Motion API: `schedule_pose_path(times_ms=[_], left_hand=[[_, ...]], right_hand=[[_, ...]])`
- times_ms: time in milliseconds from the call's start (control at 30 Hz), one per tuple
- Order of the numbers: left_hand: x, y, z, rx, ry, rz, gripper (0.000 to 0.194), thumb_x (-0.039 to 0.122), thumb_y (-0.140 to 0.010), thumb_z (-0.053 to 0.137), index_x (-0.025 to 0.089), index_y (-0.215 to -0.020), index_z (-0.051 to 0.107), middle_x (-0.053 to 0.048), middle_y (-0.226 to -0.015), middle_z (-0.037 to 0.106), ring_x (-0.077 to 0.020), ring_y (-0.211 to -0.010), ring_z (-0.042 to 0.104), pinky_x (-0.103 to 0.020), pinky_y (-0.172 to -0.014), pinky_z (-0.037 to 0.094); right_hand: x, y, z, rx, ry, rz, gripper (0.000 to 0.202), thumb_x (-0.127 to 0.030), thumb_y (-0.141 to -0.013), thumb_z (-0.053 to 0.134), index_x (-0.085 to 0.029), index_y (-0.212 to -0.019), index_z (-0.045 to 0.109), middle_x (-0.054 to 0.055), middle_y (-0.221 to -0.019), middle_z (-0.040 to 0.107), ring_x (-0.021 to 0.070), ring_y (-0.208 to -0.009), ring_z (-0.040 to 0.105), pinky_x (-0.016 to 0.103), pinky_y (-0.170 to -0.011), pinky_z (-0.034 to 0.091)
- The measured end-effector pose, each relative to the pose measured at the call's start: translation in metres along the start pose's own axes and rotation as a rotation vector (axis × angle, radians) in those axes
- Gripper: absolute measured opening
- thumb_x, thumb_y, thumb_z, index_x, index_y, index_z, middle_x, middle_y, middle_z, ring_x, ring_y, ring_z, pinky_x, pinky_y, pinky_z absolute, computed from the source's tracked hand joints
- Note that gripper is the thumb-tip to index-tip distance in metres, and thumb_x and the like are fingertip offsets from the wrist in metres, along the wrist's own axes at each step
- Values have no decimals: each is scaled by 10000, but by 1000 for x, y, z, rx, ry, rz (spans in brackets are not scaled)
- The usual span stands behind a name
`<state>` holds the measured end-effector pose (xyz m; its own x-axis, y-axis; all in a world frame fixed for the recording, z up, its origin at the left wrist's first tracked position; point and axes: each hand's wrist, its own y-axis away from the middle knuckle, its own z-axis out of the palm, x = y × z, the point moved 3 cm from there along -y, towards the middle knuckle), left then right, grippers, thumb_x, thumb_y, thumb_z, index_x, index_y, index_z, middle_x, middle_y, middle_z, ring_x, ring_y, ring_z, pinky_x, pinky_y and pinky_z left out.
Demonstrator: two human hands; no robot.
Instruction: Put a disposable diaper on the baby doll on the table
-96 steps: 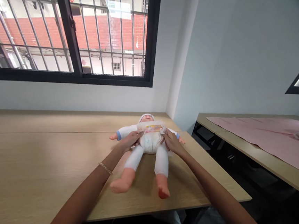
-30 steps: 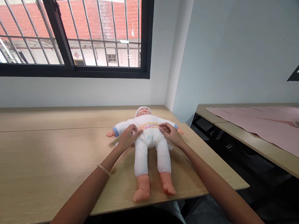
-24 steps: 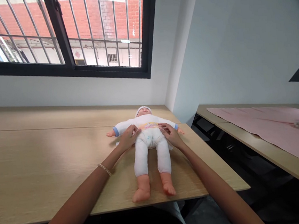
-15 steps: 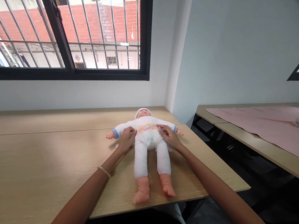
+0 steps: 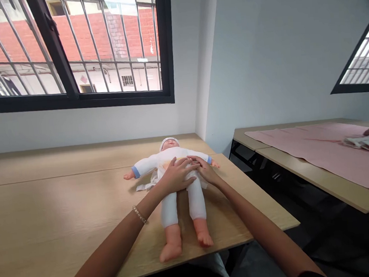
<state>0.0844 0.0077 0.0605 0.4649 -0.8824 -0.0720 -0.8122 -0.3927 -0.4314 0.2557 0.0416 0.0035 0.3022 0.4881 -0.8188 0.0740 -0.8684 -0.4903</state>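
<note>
A baby doll [image 5: 170, 213] in white clothes with blue cuffs and a white cap lies on its back on the wooden table [image 5: 65, 218], its bare feet toward me. Across its front at the waist lies my left hand [image 5: 179, 173], fingers spread. My right hand [image 5: 204, 169] is beside it on the doll's right-of-view hip, fingers bent near the waist; what they hold, if anything, is hidden. Loose white material [image 5: 148, 185], seemingly a diaper, shows at the left of the doll's waist. Both hands largely cover the diaper front.
To the right, across a gap, stands a second table [image 5: 347, 197] with a pink sheet [image 5: 317, 144]. White and striped cloth [image 5: 366, 143] lies on it near the right edge. A barred window [image 5: 119, 99] is in the wall behind.
My left hand has moved right, from the doll's side onto its waist, near my right hand. Loose white material now shows at the left. The view has turned slightly right.
</note>
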Motion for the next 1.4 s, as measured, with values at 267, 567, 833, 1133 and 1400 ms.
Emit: schedule_pose_path(times_ms=[267, 567, 833, 1133, 1400], left_hand=[[-10, 7, 6, -24, -52, 35, 322, 348, -1009, 500, 350, -1279, 676, -49, -1468, 560, -284, -1390, 466, -607, -1194, 236], [-8, 6, 9, 7, -70, 56, 315, 349, -1010, 502, 357, -1264, 687, -46, -1440, 587, -287, -1372, 488, -617, -1189, 246], [-7, 5, 9, -3, -23, 43, 300, 348, -1010, 501, 353, -1243, 691, 1, -1445, 589, -295, -1389, 472, -627, -1196, 224], [-7, 5, 8, -54, -4, 37, 315, 330, -1021, 446, 338, -1236, 676, -1, -1404, 622, -298, -1395, 453, -644, -1183, 193], [-8, 6, 9, -57, 14, 38, 314, 319, -1022, 440, 345, -1241, 664, 12, -1405, 620, -314, -1424, 412, -659, -1180, 184]], right_hand=[[-5, 9, -54, -505, 209, 488, 440, -575, -706, 793, -151, -754, 686, 82, -733, 694, 166, -618, 619, 251, -523, 459], [-9, 13, -51, -624, 123, 506, 284, -428, -714, 724, -166, -610, 692, 23, -549, 614, 104, -492, 478, 225, -474, 362], [3, 2, -70, -215, -102, 468, 194, -359, -730, 597, -175, -672, 623, 7, -631, 611, 135, -616, 541, 252, -609, 447], [-13, -7, -42, -72, -203, 293, 237, -418, -749, 576, -197, -678, 529, -15, -689, 531, 119, -638, 452, 253, -644, 396], [-31, -36, -6, -224, -34, 219, 262, -416, -735, 498, -189, -604, 491, -16, -612, 502, 114, -602, 431, 252, -609, 354]])
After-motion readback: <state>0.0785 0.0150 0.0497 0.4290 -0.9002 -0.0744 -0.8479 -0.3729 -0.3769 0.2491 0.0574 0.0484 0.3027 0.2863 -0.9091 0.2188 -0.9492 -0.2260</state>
